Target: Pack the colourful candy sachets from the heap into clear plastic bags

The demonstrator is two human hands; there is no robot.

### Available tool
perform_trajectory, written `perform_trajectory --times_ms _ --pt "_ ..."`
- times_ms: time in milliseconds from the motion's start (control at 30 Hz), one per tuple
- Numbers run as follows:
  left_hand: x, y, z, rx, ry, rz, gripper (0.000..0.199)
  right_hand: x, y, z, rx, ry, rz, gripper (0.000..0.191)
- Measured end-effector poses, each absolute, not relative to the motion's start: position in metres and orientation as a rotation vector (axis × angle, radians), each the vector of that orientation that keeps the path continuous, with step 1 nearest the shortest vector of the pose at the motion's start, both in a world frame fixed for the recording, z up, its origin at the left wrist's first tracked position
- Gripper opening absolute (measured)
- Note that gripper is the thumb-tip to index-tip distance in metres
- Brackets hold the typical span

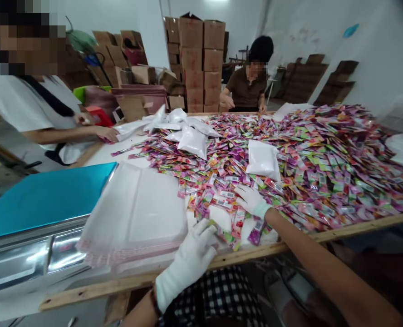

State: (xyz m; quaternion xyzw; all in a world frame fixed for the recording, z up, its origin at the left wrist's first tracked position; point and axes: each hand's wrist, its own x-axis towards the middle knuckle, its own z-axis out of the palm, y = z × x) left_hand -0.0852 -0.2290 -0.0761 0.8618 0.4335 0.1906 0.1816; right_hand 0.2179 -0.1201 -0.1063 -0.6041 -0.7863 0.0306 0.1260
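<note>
My left hand (191, 254), in a white glove, is over the table's near edge with its fingers spread and slightly bent, beside a few loose sachets. My right hand (252, 201), also gloved, reaches onto the near side of a large heap of colourful sachets (317, 163); its fingers are apart, touching the sachets. Just beyond it lies a filled white bag (263, 160) on the heap. A stack of flat, clear-white plastic bags (154, 204) rests left of my hands. More filled white bags (193, 141) are piled farther back.
A blue-topped metal machine (51, 195) stands at the left. The wooden table rim (242, 257) runs along the front. One person stands at the left with hands near white bags; another sits across the table. Stacked cardboard boxes (192, 59) stand behind.
</note>
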Motion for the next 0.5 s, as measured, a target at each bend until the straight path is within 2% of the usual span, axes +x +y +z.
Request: perform_trajectory --times_ms 167,267,367,500 --pt "-0.109 -0.209 -0.050 2.271 1.451 0.602 0.031 0.211 -0.135 -0.075 -1.614 -1.993 0.171 0.032" --pt "-0.095 -0.176 -0.032 2.263 1.583 0.587 0.028 0.185 -0.134 -0.059 -1.606 -2.046 0.311 0.027" --pt "-0.064 -0.139 -0.025 2.290 1.661 0.434 0.028 0.151 -0.126 -0.059 -1.633 -2.242 0.384 0.025" --pt "-0.030 -0.110 -0.034 2.258 1.811 0.159 0.028 0.120 -0.121 -0.072 -1.876 -2.328 0.312 0.026"
